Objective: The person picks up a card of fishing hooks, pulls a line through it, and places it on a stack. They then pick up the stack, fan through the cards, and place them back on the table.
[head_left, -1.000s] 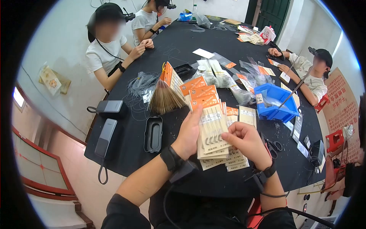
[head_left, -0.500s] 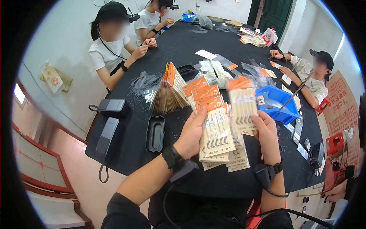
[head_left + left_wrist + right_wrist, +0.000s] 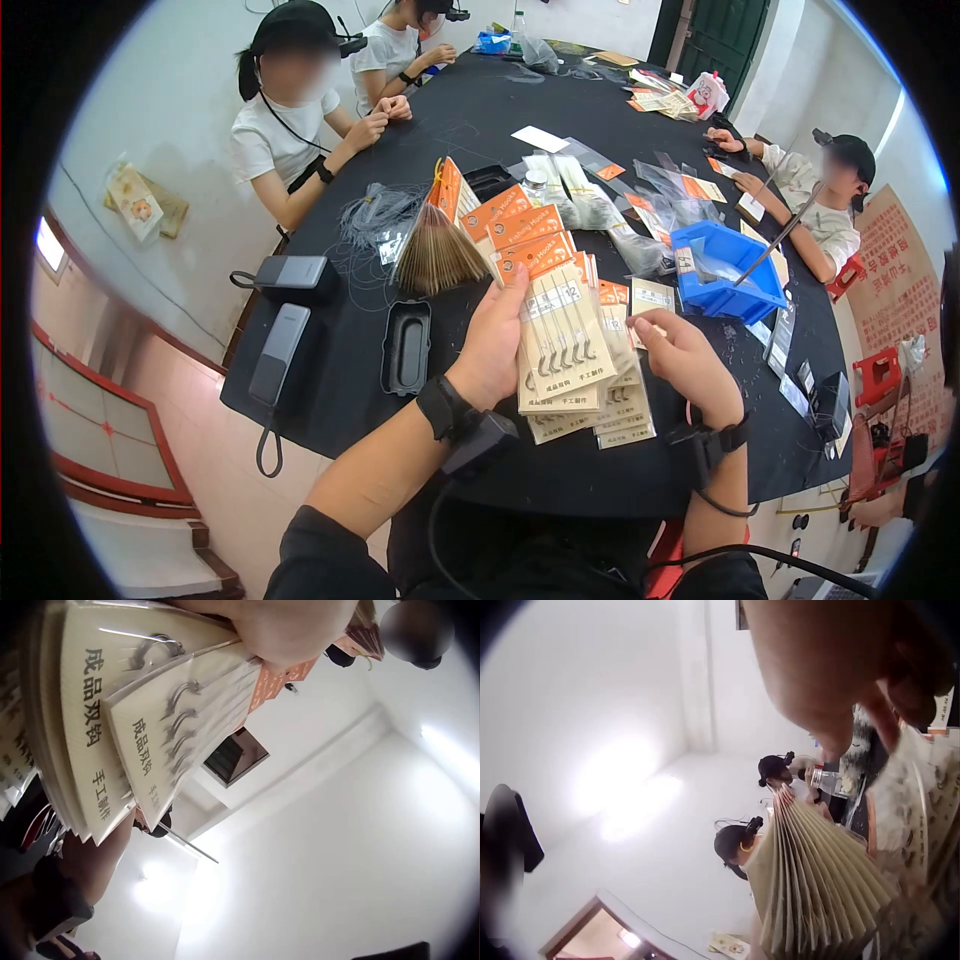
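In the head view my left hand (image 3: 488,345) grips a stack of clear-bagged fishing hook packets (image 3: 560,345), thumb on top near their orange headers. The left wrist view shows the thick lower ends of these packets (image 3: 154,742) fanned slightly apart. Under and right of the stack lies a pile of similar packets (image 3: 625,410) on the table. My right hand (image 3: 695,372) hovers beside that pile, fingers bent, fingertips right at its edge. In the right wrist view the thumb and finger of the right hand (image 3: 810,667) stand apart with nothing between them.
A fanned bundle of cards (image 3: 435,250) stands beyond my left hand, beside tangled line (image 3: 375,215). A black tray (image 3: 407,350) and power banks (image 3: 280,345) lie left. A blue bin (image 3: 725,270) stands right. Other people (image 3: 290,130) sit around the black table (image 3: 470,130).
My right hand pinched a packet off the left hand's stack and moved it right; now that packet is out of its fingers and the hand is lower, by the pile. The left hand stays put.
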`<action>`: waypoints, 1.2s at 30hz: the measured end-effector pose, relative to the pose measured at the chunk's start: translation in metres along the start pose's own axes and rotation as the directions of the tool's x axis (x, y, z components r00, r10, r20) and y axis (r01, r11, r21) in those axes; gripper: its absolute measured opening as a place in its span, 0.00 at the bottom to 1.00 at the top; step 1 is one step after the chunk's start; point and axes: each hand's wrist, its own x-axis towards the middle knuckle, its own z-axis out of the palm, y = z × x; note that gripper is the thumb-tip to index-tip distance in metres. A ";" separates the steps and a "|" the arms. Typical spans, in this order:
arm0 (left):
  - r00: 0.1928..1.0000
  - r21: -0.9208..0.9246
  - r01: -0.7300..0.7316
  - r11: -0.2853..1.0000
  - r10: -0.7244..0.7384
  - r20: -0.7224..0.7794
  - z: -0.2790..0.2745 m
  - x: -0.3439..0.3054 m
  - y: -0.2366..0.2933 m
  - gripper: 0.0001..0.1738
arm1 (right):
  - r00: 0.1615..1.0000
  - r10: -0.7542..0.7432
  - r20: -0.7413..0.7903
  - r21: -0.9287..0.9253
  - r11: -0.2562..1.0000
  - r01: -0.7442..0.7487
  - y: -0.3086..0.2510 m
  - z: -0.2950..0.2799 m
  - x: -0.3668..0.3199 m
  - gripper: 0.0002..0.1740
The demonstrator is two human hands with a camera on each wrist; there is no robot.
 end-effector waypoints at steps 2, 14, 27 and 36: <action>1.000 -0.009 0.005 1.000 -0.005 -0.006 -0.001 -0.001 0.000 0.18 | 0.971 -0.196 -0.137 -0.057 0.980 0.190 0.008 0.007 0.004 0.18; 0.995 0.115 0.062 0.991 -0.070 0.068 -0.007 0.002 -0.011 0.40 | 0.988 -0.155 0.019 0.419 0.898 0.133 -0.015 0.047 -0.009 0.12; 0.999 0.139 -0.001 0.990 -0.005 0.039 0.002 -0.002 -0.005 0.28 | 0.939 -0.072 -0.337 0.304 0.935 0.181 -0.002 0.012 0.004 0.14; 1.000 0.110 0.008 0.994 -0.011 0.025 0.002 -0.001 -0.005 0.27 | 0.976 -0.104 -0.190 -0.076 0.993 0.091 0.012 0.013 0.008 0.14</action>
